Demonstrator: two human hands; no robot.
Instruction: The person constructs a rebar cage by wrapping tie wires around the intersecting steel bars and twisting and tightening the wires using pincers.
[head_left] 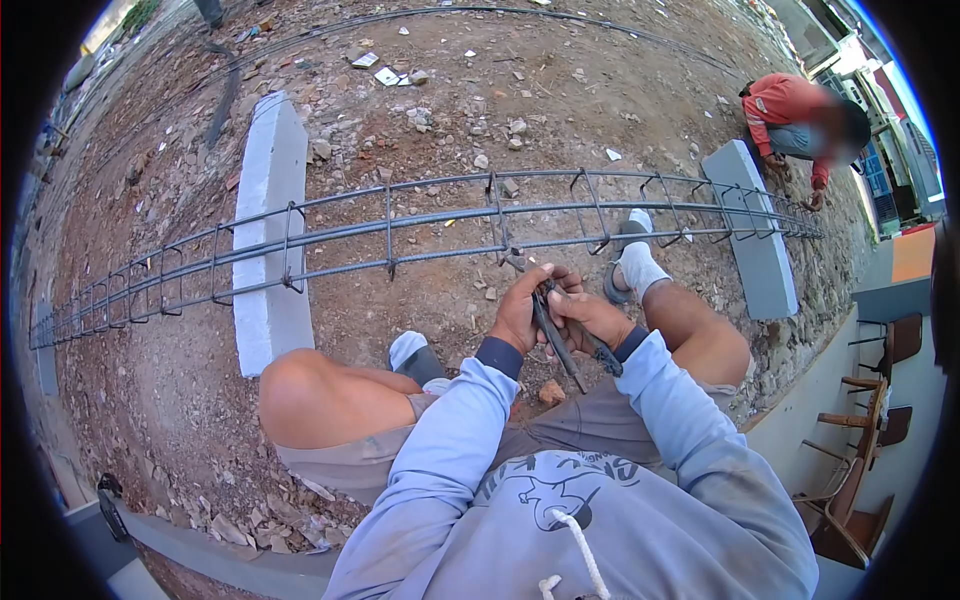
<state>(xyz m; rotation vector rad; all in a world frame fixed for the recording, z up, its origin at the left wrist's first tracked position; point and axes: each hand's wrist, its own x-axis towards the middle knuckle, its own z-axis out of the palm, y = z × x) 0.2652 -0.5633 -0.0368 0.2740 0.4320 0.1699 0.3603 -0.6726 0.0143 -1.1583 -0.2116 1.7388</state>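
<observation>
My left hand (pixel 522 312) and my right hand (pixel 592 318) are close together in front of the rebar cage (pixel 440 222), just below its near bar. Between them is a pair of dark metal pincers (pixel 558 340); one long handle slants down toward my lap. Both hands are closed around the tool, its upper end near a stirrup (pixel 497 215). A dark, rough end (pixel 606 356) sticks out below my right hand; whether it is the other handle or bunched wire is unclear. Fingers hide the pincers' middle.
The cage rests across a white block (pixel 270 300) at left and a grey block (pixel 765 270) at right. A co-worker in a red top (pixel 790 105) crouches at its right end. Rubble covers the ground; wooden chairs (pixel 850 500) stand at lower right.
</observation>
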